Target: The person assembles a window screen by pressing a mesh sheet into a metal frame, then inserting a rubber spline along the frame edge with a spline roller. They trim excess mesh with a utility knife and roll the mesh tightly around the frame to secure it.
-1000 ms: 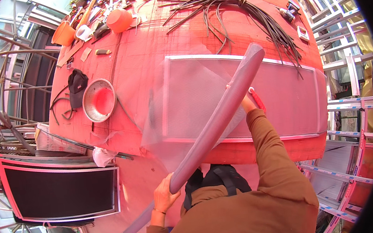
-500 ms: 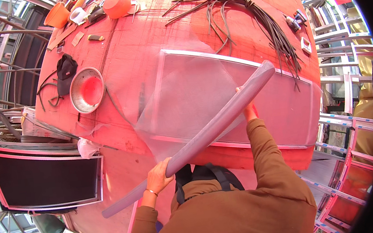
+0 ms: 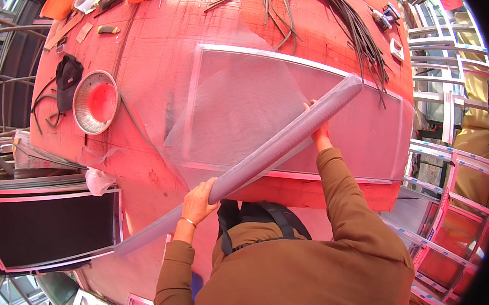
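I hold the grey mesh roll [image 3: 268,153] across the counter's near edge, over the screen frame [image 3: 288,112]: left hand [image 3: 197,200] clamped, right hand [image 3: 319,134] steadying. Unrolling needs even tension.

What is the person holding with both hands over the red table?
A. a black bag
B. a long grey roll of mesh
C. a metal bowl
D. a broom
B: the left hand and the right hand both grip a long grey roll of mesh that lies slantwise across the screen frame on the red table; the metal bowl sits untouched off to the left.
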Demonstrator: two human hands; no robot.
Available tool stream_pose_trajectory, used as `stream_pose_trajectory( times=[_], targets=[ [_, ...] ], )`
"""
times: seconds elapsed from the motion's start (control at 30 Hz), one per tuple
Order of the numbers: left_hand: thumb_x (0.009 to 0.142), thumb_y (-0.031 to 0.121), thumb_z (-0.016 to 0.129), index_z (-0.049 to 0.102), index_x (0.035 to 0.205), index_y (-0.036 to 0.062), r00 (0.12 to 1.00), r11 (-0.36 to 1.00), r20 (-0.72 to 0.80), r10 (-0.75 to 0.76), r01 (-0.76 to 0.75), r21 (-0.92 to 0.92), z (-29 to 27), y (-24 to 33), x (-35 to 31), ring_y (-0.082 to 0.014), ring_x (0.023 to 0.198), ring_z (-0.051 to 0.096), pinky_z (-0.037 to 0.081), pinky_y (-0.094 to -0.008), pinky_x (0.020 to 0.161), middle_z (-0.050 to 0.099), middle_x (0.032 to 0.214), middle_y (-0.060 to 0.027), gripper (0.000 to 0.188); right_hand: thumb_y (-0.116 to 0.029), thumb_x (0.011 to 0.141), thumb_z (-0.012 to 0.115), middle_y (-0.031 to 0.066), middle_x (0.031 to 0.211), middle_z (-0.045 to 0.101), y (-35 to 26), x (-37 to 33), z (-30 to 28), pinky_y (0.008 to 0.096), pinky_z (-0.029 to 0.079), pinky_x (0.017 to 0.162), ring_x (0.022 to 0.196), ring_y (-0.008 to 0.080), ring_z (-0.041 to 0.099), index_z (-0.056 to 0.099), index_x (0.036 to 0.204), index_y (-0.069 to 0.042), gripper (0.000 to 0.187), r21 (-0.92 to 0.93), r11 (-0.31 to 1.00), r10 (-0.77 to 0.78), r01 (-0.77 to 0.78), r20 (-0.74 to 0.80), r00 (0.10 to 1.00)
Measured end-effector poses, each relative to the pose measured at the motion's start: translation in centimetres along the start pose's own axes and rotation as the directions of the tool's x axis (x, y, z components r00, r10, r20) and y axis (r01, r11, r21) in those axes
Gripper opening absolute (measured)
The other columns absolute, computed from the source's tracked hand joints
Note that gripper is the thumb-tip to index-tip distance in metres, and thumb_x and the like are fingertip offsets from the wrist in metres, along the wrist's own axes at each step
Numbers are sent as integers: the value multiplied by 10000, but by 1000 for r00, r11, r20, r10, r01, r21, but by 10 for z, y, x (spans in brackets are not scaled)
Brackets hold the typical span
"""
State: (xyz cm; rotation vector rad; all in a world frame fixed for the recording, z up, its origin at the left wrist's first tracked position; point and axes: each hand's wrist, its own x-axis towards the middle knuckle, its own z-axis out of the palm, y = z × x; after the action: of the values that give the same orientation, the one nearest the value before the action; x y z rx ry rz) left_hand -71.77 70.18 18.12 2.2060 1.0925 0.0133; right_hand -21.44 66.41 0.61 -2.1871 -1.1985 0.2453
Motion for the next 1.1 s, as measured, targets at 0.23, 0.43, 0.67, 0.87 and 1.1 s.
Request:
stream_pose_trajectory(
  times=[0.23, 0.43, 0.67, 0.87, 1.1],
  targets=[
    [738, 124, 869, 566, 1483, 145, 1000, 999, -3, 29, -30, -20, 5, -9, 15, -345, 1108, 696, 578, -471, 953, 695, 1132, -114, 805, -131, 1017, 672, 201, 1258, 718, -12, -49, -72, 520, 530, 1029, 1199, 438, 658, 718, 1188, -23, 207, -269, 963, -9, -27, -135, 991],
    [726, 125, 898, 572, 1478, 116, 999, 998, 14, 38, -39, 45, 30, -25, 31, -350, 1126, 673, 561, -457, 1003, 691, 1189, -118, 820, -65, 941, 774, 157, 1274, 692, -116, -101, -102, 467, 540, 1010, 1168, 378, 656, 709, 1137, -47, 207, -21, 970, -240, 244, 117, 964],
    [665, 40, 933, 571, 1487, 164, 996, 999, 88, -23, 19, 44, 63, -36, 31, -334, 1256, 589, 541, -457, 1016, 588, 1287, -117, 907, -199, 828, 891, 183, 1684, 443, -182, -117, -55, 588, 297, 1300, 1583, 415, 388, 656, 1369, -100, 598, 175, 766, -590, 619, 573, 568],
    [728, 158, 939, 517, 1562, 82, 1000, 984, 26, -10, 5, 181, 76, -31, 16, -340, 1314, 556, 480, -470, 1103, 565, 1404, -141, 938, -229, 842, 858, 187, 1706, 413, -157, -123, -25, 650, 241, 1306, 1611, 386, 355, 572, 1418, -75, 662, 163, 621, -644, 767, 664, 380],
    [866, 372, 850, 378, 1656, -1, 996, 904, -86, 28, 11, 428, 106, -5, -5, -336, 1471, 486, 349, -574, 1253, 529, 1560, -143, 993, -227, 893, 812, 199, 1688, 435, -146, -123, -11, 669, 243, 1296, 1589, 394, 383, 573, 1400, -62, 584, 123, 544, -697, 830, 616, 366]
  ],
)
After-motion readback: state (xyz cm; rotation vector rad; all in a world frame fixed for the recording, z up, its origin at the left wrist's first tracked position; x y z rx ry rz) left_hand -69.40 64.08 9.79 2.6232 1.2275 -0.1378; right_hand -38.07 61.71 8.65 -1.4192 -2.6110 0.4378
